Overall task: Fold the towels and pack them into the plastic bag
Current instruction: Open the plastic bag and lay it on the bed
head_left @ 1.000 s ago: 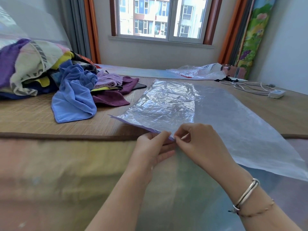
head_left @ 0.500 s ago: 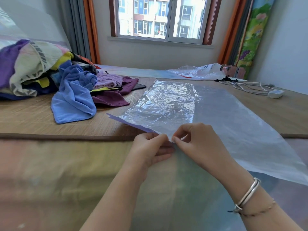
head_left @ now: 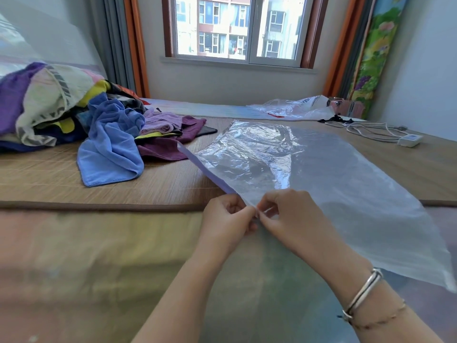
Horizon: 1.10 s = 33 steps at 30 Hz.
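Observation:
A large clear plastic bag with a purple strip along its mouth lies across the bamboo mat, its near edge lifted. My left hand and my right hand meet at that near edge, each pinching the bag's mouth between thumb and fingers. At the left lies a heap of unfolded towels: a blue towel in front, a dark purple towel beside it, a cream towel with grey stripes on top.
A second crumpled plastic bag lies at the back by the window wall. A white power strip with its coiled cable sits at the right. In the foreground a soft coloured cover spreads under my arms.
The bag's mouth edge has risen off the mat and its purple strip now slants up to the left. Both hands stay together at the near edge.

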{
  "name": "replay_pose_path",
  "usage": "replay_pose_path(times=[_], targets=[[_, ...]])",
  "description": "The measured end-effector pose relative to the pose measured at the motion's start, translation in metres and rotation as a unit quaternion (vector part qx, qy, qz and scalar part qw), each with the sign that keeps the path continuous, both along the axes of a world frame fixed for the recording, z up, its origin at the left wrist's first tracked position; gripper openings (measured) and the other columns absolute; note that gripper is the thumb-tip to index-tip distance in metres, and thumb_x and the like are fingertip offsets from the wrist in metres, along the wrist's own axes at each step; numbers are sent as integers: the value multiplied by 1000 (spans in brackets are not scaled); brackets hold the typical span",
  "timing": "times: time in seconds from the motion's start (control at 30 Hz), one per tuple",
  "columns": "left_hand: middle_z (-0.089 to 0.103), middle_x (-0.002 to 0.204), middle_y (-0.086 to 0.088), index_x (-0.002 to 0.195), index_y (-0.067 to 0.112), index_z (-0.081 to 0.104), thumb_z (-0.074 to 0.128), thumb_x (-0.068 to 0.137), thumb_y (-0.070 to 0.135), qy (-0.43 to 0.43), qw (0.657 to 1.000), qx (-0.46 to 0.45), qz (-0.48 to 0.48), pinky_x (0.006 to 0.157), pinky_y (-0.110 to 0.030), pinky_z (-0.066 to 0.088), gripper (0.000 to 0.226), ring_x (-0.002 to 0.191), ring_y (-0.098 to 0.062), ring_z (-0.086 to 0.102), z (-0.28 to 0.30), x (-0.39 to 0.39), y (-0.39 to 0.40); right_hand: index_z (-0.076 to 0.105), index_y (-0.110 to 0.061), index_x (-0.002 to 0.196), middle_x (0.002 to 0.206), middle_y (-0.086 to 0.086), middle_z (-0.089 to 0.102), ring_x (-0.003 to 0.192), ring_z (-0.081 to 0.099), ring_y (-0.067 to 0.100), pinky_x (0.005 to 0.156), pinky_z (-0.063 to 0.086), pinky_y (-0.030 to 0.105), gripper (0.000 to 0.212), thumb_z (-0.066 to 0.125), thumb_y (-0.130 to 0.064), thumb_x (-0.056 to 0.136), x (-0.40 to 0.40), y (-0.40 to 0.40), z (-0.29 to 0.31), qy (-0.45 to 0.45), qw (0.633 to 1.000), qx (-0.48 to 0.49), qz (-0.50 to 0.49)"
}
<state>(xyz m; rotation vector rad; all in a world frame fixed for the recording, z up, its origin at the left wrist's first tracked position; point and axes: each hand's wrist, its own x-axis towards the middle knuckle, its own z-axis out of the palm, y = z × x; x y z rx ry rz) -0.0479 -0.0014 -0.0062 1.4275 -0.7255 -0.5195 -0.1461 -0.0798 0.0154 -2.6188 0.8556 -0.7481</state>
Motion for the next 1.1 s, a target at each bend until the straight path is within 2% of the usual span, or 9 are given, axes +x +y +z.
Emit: replay_pose_path(times=[0.17, 0.3, 0.4, 0.57, 0.73, 0.83, 0.93, 1.03, 1.1], targets=[[58, 55, -5, 74, -14, 59, 65, 68, 10, -8, 999, -40, 18, 65, -31, 45, 26, 54, -13, 53, -2, -1, -4, 66, -19, 80, 80, -1, 69, 80, 66, 21, 72, 53, 37, 10, 62, -28, 82, 3, 3, -4, -22, 999, -41, -25], [52, 46, 2, 64, 2, 59, 64, 67, 10, -23, 998, -30, 41, 65, -34, 48, 10, 51, -14, 49, -3, -3, -4, 65, -17, 80, 80, 2, 69, 79, 65, 24, 71, 51, 36, 7, 62, -23, 83, 4, 1, -3, -57, 996, -53, -37], [50, 51, -4, 66, 5, 57, 64, 73, 6, -11, 999, 3, 45, 68, -44, 58, 10, 44, -11, 50, -3, -2, -4, 62, -17, 76, 78, 3, 68, 76, 65, 26, 69, 50, 36, 7, 62, -19, 84, 3, -5, -2, -104, 989, -79, -74], [46, 59, -10, 65, 7, 47, 61, 83, 3, 32, 998, 39, 42, 49, -26, 56, 23, 36, -10, 44, -2, 7, 1, 55, -20, 76, 76, -2, 65, 69, 64, 23, 62, 50, 34, 13, 60, -20, 88, -3, -19, 7, -189, 969, -120, -106], [52, 57, -7, 74, 8, 52, 64, 85, 21, -20, 996, 75, 50, 51, -35, 58, 21, 36, -15, 55, 4, 5, 1, 54, -24, 78, 73, -8, 61, 72, 63, 22, 59, 42, 30, 12, 61, -25, 88, 5, -4, 4, -155, 978, -122, -67], [55, 61, -12, 78, 5, 52, 60, 89, 11, 16, 997, 57, 46, 48, -30, 56, 15, 39, -18, 59, 7, 3, 1, 54, -26, 91, 90, -9, 62, 83, 63, 18, 64, 45, 31, 5, 59, -29, 89, 7, 1, -2, -84, 987, -127, -47], [54, 55, -10, 78, 3, 50, 54, 90, 4, 54, 996, 36, 54, 49, -29, 56, 12, 41, -17, 61, 8, 6, 2, 48, -27, 105, 104, -9, 59, 99, 58, 18, 73, 47, 32, 22, 60, -26, 86, 2, -3, -7, -16, 994, -94, -45], [52, 50, -7, 72, 5, 50, 55, 88, 4, 35, 996, 34, 74, 48, -29, 55, 17, 39, -16, 60, 6, 12, 2, 46, -25, 109, 110, -6, 57, 106, 54, 21, 75, 45, 32, 28, 61, -30, 85, -7, -9, -5, 33, 993, -85, -77], [51, 50, -7, 67, 6, 49, 57, 86, 5, 3, 995, 36, 97, 44, -25, 53, 20, 38, -15, 59, 6, 15, 3, 45, -24, 106, 106, -5, 54, 104, 54, 24, 69, 39, 31, 24, 58, -28, 86, -12, -10, -3, 54, 988, -106, -100]])
